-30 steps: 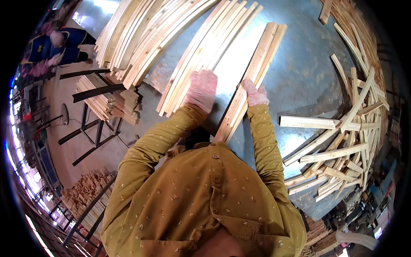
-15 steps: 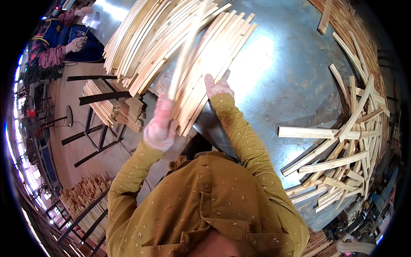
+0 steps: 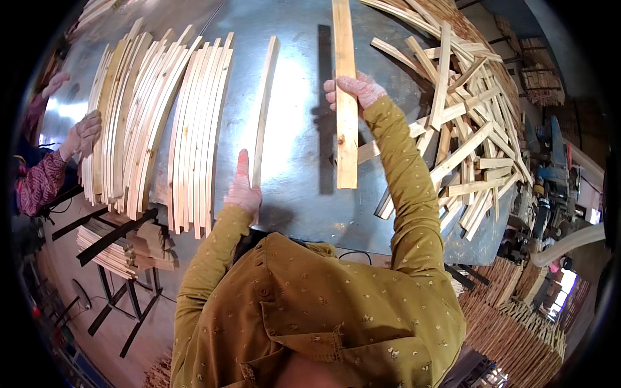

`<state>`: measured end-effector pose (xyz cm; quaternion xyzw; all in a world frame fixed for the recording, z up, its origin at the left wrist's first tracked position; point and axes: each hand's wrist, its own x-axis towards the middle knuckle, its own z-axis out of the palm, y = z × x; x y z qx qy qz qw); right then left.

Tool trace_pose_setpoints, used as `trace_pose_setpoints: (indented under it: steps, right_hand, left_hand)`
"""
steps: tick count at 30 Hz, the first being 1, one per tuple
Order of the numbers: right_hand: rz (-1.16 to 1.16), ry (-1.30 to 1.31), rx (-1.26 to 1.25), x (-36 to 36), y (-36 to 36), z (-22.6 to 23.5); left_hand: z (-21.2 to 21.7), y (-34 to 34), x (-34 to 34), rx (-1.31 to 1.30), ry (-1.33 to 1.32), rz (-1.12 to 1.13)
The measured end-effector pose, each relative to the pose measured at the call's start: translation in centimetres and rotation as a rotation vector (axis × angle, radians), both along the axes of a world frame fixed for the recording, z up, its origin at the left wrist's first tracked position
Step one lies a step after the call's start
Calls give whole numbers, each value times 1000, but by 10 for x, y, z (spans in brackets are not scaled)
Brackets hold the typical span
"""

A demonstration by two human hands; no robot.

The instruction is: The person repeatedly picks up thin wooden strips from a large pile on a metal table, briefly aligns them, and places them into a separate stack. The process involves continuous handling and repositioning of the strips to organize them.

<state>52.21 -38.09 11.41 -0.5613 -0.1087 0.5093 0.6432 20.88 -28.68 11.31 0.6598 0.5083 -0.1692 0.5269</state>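
Observation:
My right hand [image 3: 352, 92] grips a flat pale wooden slat [image 3: 345, 97] and holds it lengthwise above the grey metal table [image 3: 297, 142]. My left hand [image 3: 243, 189] rests flat against the near end of a thin slat [image 3: 264, 116] that lies alone on the table, fingers extended. Left of it, a row of neatly aligned slats [image 3: 194, 129] lies side by side. A loose heap of slats [image 3: 472, 116] sits to the right of my right arm.
Another person's hands [image 3: 81, 136] touch a second row of slats [image 3: 119, 110] at the far left of the table. Stacked slats [image 3: 116, 249] rest on a black metal stand below the table's left edge. More slat bundles [image 3: 517, 317] lie at the lower right beside machinery.
The view has swung right. My right hand has left the stacked rows and now holds a single slat from the heap side. My left hand has set one thin slat down alone.

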Motion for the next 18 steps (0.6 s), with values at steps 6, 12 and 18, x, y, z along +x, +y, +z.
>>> trace_pose_setpoints:
  steps: [6,12,18]
  right_hand:
    - [618,-667,-303,30,-6,67]
    - [1481,-1935,-277,-35,60,-10]
    - [742,-1880,-234,-98,93,-94]
  left_hand:
    - [-48,22,-16,185,111,-85]
    - [-49,37,-38,223,-107,-67]
    - [-47,-6,-18,438,218,-236]
